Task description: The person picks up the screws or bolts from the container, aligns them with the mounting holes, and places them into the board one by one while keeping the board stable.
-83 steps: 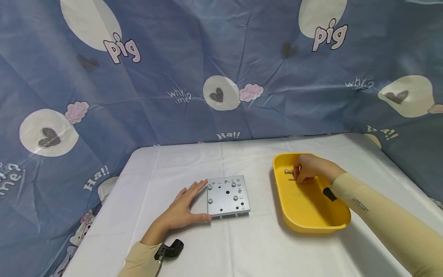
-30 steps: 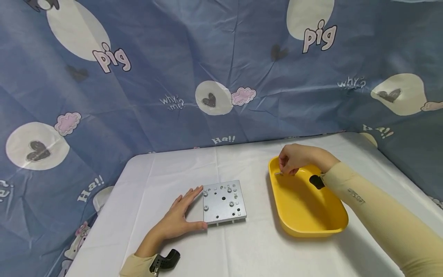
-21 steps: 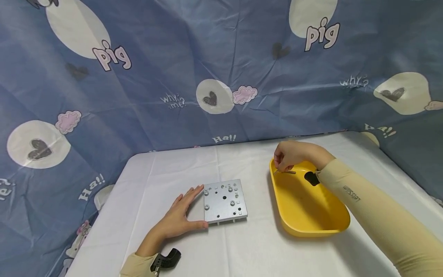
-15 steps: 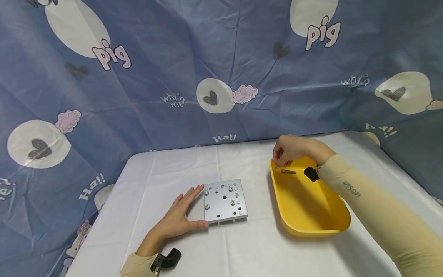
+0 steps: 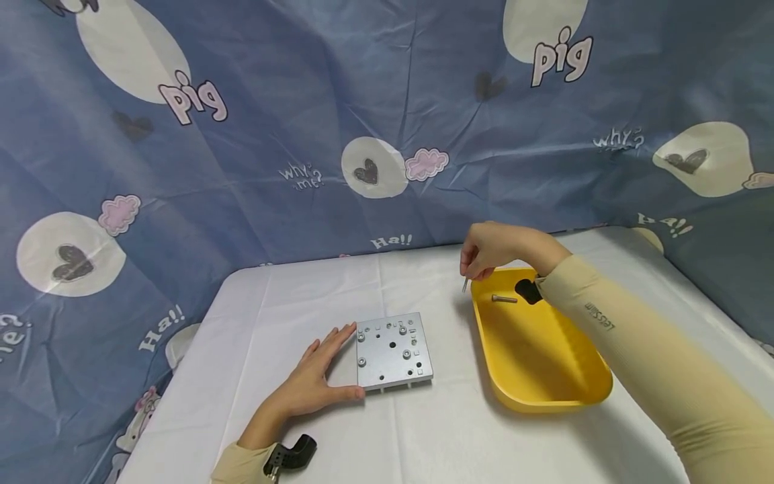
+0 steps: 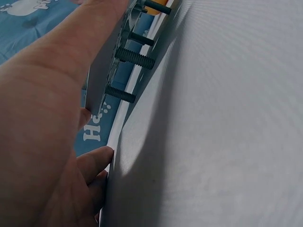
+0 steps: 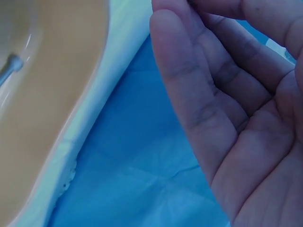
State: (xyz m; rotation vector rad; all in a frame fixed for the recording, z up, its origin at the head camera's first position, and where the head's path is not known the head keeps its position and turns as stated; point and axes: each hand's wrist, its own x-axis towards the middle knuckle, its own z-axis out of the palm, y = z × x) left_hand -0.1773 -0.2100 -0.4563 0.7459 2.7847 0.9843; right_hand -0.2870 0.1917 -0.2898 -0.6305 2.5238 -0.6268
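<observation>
Above the far rim of the yellow tray [image 5: 544, 390], toward the desk's [image 5: 423, 437] right edge, the right hand [image 5: 492, 250] pinches a small screw [image 5: 465, 285]. The left hand [image 5: 311, 380] lies flat, fingers straight, against the metal plate [image 5: 393, 349] mid-desk.

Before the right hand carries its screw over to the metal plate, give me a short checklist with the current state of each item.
1. Right hand pinches a small screw: ok, it hangs below the fingertips.
2. Screw clear of the yellow tray rim: ok, just left of it.
3. Left hand steadies the metal plate: ok, thumb and fingers against its left edge.
4. Plate has a free hole: ok, holes show beside the seated screws.
5. Spare screw in the tray: ok.
6. Firmness of the pinch: cannot tell.
</observation>
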